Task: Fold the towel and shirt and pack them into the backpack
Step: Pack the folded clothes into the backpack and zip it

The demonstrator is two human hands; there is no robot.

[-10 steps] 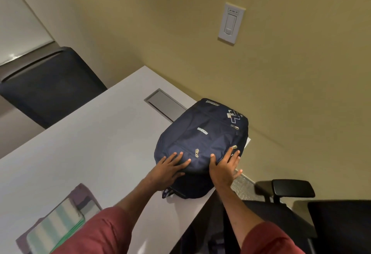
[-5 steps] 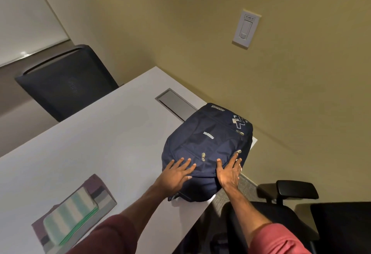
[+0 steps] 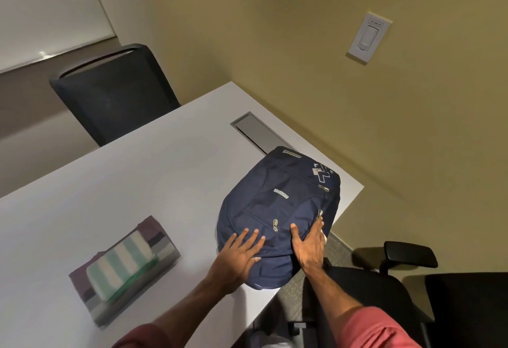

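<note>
**Backpack near bench edge as packing nears**

Backpack (image 3: pixel 277 210), zipped shut, lies flat at the bench (image 3: pixel 137 182) corner, its near end overhanging. Left hand (image 3: pixel 239 257) and right hand (image 3: pixel 309 246) press on it, fingers spread, gripping nothing. Folded towel (image 3: pixel 121 268) sits atop folded shirt (image 3: pixel 154 233), well apart to the left. Risk: a tug w/o support could tip the bag off toward the chair (image 3: pixel 384 292).

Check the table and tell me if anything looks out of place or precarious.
The navy backpack lies flat at the table's near corner, its lower end overhanging the edge while the left hand and right hand press on it. The folded striped towel sits neatly on the folded shirt. Nothing is spilled or damaged.
</note>
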